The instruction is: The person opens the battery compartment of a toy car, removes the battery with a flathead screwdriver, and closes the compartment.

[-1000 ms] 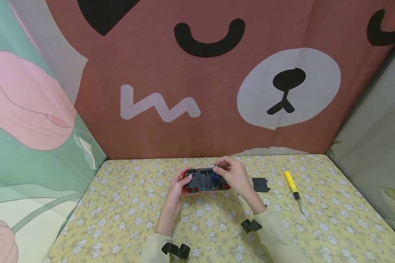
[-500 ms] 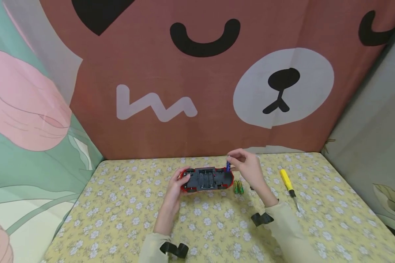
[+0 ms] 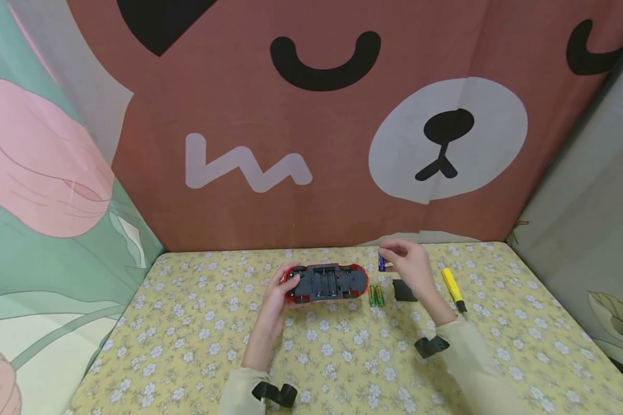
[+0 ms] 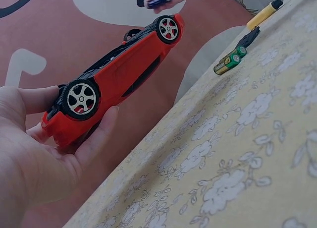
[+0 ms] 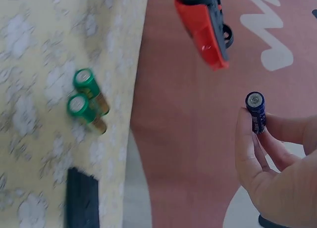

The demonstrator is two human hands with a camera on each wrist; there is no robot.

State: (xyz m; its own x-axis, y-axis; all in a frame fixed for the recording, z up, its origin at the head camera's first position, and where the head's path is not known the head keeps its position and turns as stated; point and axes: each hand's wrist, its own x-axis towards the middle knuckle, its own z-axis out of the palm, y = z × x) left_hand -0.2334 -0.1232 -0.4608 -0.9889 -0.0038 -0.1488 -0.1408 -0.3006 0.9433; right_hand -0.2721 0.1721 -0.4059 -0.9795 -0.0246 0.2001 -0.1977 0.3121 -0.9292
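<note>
My left hand (image 3: 276, 291) grips one end of a red toy car (image 3: 326, 282), turned underside up above the table. In its dark underside an uncovered battery compartment (image 3: 325, 282) shows no battery. Off the car's other end, my right hand (image 3: 411, 266) pinches a blue battery (image 5: 255, 111) between thumb and fingers, clear of the car. Two green batteries (image 3: 376, 295) lie side by side on the table between the car and a small black battery cover (image 3: 405, 290). In the left wrist view the car's side and wheels (image 4: 81, 99) face the camera.
A yellow-handled screwdriver (image 3: 453, 288) lies to the right of the cover. The table wears a yellow flowered cloth (image 3: 197, 323). Behind it hangs a brown curtain (image 3: 342, 213) with a bear face, and fabric also hangs at both sides.
My right hand has lifted the blue battery out of the car and carried it to the right. The green batteries have come into view. My left hand still holds the car in place.
</note>
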